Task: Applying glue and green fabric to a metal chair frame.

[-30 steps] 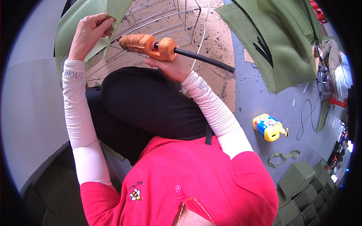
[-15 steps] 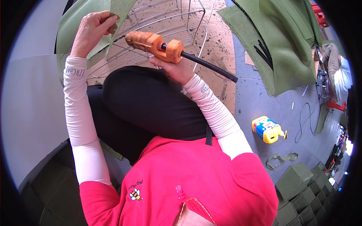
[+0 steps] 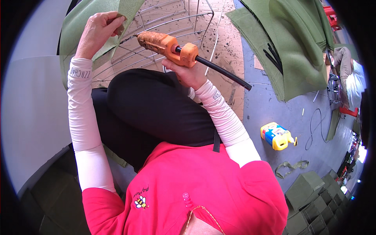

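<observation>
My left hand (image 3: 98, 33) is closed in a pinch on the edge of a green cloth (image 3: 80, 33), which drapes over a wire frame (image 3: 203, 31). An orange glue gun (image 3: 168, 45), its front worn and brown-stained, is gripped by my right hand (image 3: 187, 74) from below. Out of its back sticks a long black glue stick (image 3: 225, 72). The gun's nozzle points left, toward the cloth below my left fingers; whether it touches the cloth I cannot tell. The gun's handle and most of my right fingers are hidden.
Brown cardboard with dark scraps (image 3: 231, 58) lies under the frame. To the right are more green cloth (image 3: 301, 58) with black sticks (image 3: 272, 58) on it, and a yellow jug (image 3: 279, 136). Another person (image 3: 354, 82) sits at the far right. A pale panel (image 3: 37, 109) stands at left.
My right hand and the glue gun have shifted slightly right, drawing the nozzle back a little. My left hand has moved slightly right, still pinching the cloth.
</observation>
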`<state>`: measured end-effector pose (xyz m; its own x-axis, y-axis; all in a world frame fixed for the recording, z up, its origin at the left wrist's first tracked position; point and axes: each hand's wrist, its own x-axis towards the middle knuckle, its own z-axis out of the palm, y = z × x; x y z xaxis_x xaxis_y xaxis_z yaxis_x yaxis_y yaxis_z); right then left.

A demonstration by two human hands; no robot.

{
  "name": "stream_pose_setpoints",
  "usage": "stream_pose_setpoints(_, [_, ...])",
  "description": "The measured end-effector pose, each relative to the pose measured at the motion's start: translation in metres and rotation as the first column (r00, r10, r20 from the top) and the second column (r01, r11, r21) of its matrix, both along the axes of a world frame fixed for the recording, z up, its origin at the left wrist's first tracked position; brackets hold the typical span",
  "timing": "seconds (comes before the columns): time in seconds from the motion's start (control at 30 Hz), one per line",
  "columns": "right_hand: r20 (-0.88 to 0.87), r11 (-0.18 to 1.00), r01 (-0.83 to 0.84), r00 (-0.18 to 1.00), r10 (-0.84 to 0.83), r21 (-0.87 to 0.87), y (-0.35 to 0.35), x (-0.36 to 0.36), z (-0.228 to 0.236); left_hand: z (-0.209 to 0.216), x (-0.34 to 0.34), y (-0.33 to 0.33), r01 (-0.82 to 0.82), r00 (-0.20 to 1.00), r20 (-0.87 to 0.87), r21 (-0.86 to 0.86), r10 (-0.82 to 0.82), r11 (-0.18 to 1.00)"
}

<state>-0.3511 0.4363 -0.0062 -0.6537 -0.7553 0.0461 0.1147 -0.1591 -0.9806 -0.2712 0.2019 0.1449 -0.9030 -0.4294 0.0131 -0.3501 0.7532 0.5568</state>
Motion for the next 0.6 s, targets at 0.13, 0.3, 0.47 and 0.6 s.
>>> stream_pose_setpoints(0.13, [-0.082,1.0,0.018,0.997,-0.017,0.004,0.0002,-0.0001,-0.0003,-0.0003,-0.0013,0.0032,0.014,0.997,-0.07,0.011,-0.013,1.0])
stream_pose_setpoints(0.3, [-0.075,1.0,0.022,0.997,-0.02,0.018,0.0017,0.0,0.0019,0.0015,-0.0036,0.0025,0.009,0.999,-0.043,-0.017,-0.01,1.0])
stream_pose_setpoints(0.47, [-0.078,0.998,0.01,0.997,-0.006,0.055,0.008,0.0004,0.0026,0.0013,0.0009,0.0002,-0.003,1.0,0.0,-0.011,0.003,1.0])
stream_pose_setpoints(0.6, [-0.051,0.993,0.03,0.998,-0.025,0.116,0.0043,0.0015,0.0039,0.0017,-0.0004,-0.0009,0.002,1.0,0.008,0.004,-0.002,1.0])
